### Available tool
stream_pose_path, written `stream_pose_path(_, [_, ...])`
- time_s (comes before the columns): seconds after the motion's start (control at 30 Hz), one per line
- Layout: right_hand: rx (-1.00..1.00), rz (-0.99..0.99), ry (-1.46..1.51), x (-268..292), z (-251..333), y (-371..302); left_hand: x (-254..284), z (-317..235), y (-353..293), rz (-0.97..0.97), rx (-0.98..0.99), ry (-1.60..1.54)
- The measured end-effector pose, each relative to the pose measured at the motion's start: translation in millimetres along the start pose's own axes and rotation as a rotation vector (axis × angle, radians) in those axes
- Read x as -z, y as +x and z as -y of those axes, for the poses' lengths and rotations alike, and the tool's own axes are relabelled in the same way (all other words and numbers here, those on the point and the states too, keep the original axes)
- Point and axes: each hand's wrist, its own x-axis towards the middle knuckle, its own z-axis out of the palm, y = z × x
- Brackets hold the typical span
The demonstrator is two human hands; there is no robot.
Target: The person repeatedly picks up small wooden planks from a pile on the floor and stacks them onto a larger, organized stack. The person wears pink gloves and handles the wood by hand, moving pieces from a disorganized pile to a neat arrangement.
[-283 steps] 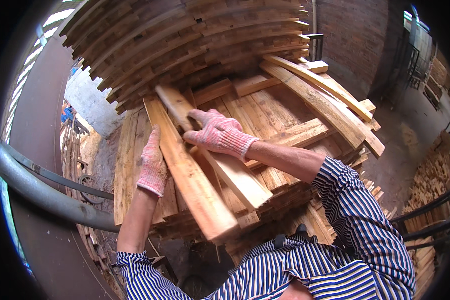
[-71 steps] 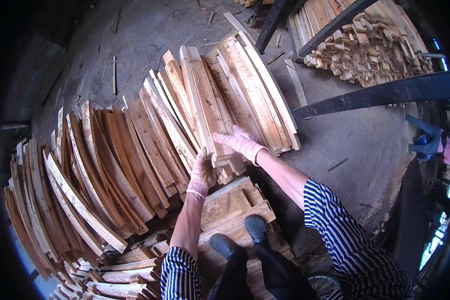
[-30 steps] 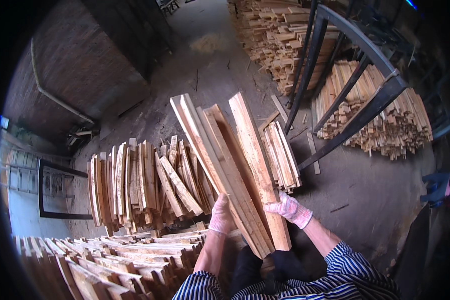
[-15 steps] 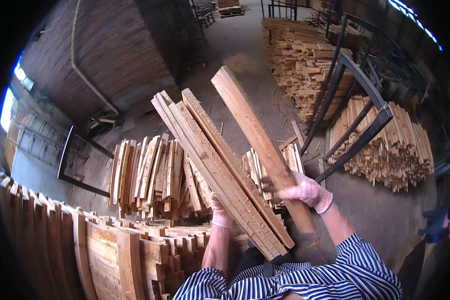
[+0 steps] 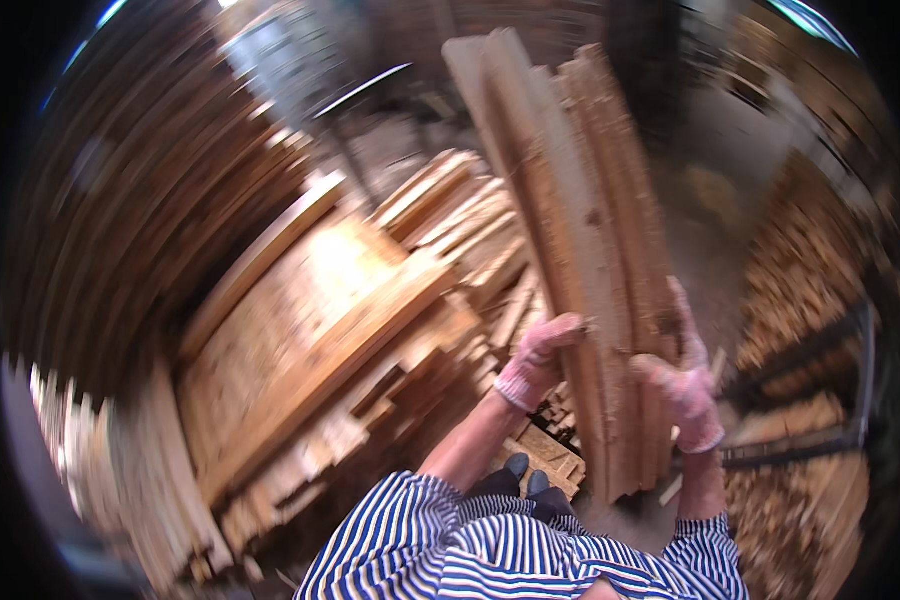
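Observation:
A bundle of rough wooden boards (image 5: 595,220) is held up in front of me, its long side pointing away and slightly left. My left hand (image 5: 542,360), in a pinkish-white knit glove, grips the bundle's left edge with the thumb on top. On the opposite edge my right hand (image 5: 685,385), gloved alike, is closed round the boards, thumb across the upper face. Both hands' fingers are partly hidden behind the wood. The boards lie side by side, pressed together, with uneven far ends.
To the left rises a tall stack of boards (image 5: 160,190), with a wide panel-like timber (image 5: 290,310) beside it. Shorter pieces are piled (image 5: 460,210) beyond. On the right stand a black metal frame (image 5: 860,380) and more heaped wood (image 5: 810,250). Much is motion-blurred.
My view has swung left toward the tall stack. The single board in my right hand has joined the others, and both hands now hold one bundle.

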Motion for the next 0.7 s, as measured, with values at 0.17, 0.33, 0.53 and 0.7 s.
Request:
stream_pose_path(0.17, [0.043, 0.331, 0.095, -75.6, 32.9, 36.1, -54.6, -79.1, -86.7, 0.012, -0.374, 0.063])
stream_pose_path(0.33, [0.044, 0.668, -0.068, -172.6, 39.5, 60.2, -54.4, -122.0, -215.7, -0.338, -0.704, 0.151])
stream_pose_path(0.53, [0.140, 0.902, -0.402, -301.9, 30.7, 69.4, -103.0, -177.1, -349.4, -0.722, -0.953, 0.414])
stream_pose_path(0.7, [0.069, 0.927, -0.929, -446.1, 33.3, 21.6, -85.6, -219.7, -482.1, -0.936, -1.023, 0.538])
